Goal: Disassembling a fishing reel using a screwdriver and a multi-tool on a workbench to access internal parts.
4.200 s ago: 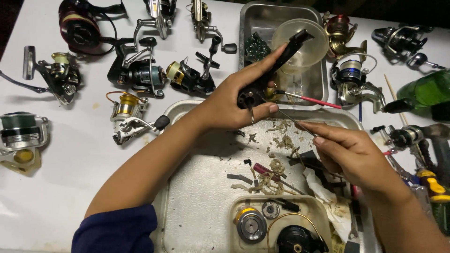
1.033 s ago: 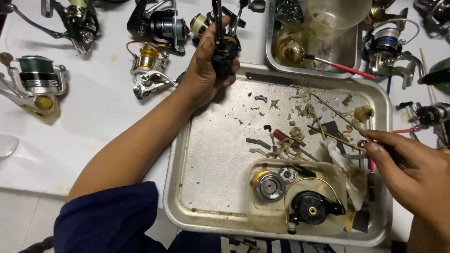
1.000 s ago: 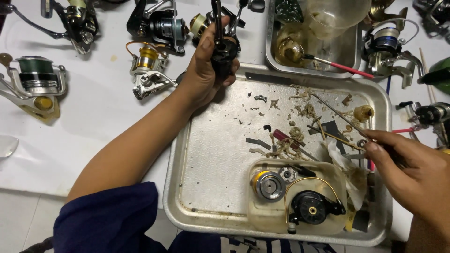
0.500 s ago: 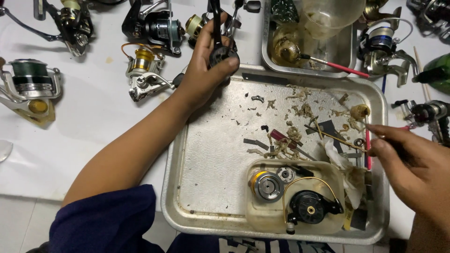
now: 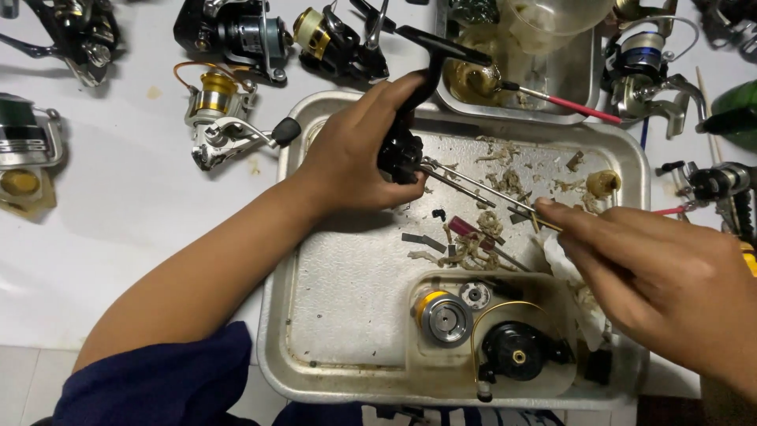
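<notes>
My left hand (image 5: 355, 150) grips a black fishing reel body (image 5: 406, 134) over the far left part of a metal tray (image 5: 315, 331), its black stem pointing up and away. My right hand (image 5: 654, 268) holds long metal tweezers (image 5: 481, 185) whose tips reach into the reel body. Under the tweezers, scraps of dirty wadding and small dark parts (image 5: 473, 233) lie scattered on the tray. A clear plastic tub (image 5: 505, 339) in the tray's near part holds a gold-rimmed spool (image 5: 443, 315) and a black round reel part (image 5: 516, 351).
Several spinning reels (image 5: 229, 118) lie on the white table to the left and along the back. A second metal tray (image 5: 552, 79) behind holds a clear cup, oily parts and a red-handled tool. More reels (image 5: 646, 79) and a green bottle (image 5: 729, 118) sit at right.
My left hand brought the reel body down from the far tray edge over the tray. My right hand lifted the tweezers and set their tips into the reel.
</notes>
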